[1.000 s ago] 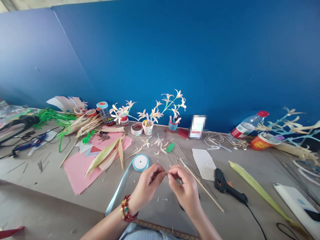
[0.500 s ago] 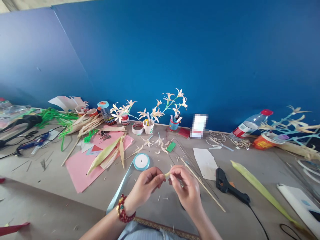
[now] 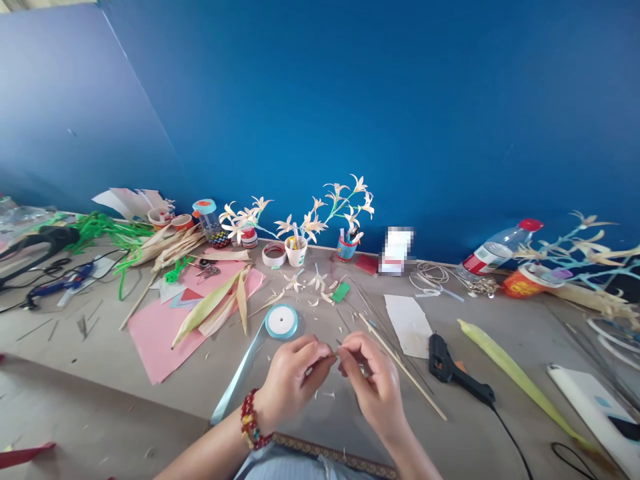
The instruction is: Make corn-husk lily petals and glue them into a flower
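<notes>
Both hands meet over the table, fingertips nearly touching. Between thumb and finger, my left hand [image 3: 300,373] pinches a small strip of corn husk [image 3: 335,353], mostly hidden by the fingers. My right hand [image 3: 373,380] is closed at the strip's other side, thumb against fingertips. Just beyond them lies a roll of light blue ribbon [image 3: 281,322], its loose end trailing toward me past my left wrist. Cream husk flowers [image 3: 318,280] and loose petals rest farther back. A thin stick [image 3: 405,367] lies to the right of my right hand.
A black glue gun [image 3: 457,370] with its cord and a long green husk [image 3: 520,370] lie at the right. Pink paper [image 3: 163,340] with husks [image 3: 210,307] spreads at the left. Cups of husk flowers [image 3: 297,252], a plastic bottle [image 3: 500,247] and a phone-like blurred object [image 3: 397,250] line the wall.
My left hand has rolled over the husk strip, and less of it shows between the fingers. My right hand stays nearly in place. The view has shifted slightly.
</notes>
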`<action>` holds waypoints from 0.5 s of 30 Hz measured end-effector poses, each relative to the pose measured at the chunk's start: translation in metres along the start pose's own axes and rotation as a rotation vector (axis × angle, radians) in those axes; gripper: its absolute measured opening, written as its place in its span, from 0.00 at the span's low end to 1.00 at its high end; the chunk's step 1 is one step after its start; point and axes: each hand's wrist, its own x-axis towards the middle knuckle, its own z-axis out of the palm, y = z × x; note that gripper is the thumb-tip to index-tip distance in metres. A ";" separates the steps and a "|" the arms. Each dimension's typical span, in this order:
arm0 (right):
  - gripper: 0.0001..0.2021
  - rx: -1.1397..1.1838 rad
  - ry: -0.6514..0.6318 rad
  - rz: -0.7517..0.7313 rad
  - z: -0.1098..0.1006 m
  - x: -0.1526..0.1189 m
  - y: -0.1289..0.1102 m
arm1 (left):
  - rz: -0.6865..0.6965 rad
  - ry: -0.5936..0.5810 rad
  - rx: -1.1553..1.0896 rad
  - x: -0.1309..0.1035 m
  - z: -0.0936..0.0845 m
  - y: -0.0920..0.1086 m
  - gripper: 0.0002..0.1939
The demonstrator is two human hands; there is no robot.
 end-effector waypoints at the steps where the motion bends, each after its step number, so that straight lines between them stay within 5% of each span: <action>1: 0.12 0.029 0.003 0.031 0.000 -0.001 0.000 | 0.012 -0.004 0.005 0.000 0.000 -0.001 0.10; 8: 0.16 0.241 -0.032 0.202 0.003 -0.002 0.002 | 0.027 -0.028 0.007 -0.003 0.000 -0.002 0.06; 15: 0.18 0.401 -0.043 0.301 0.004 0.001 0.000 | 0.204 -0.030 0.190 0.004 -0.008 0.004 0.08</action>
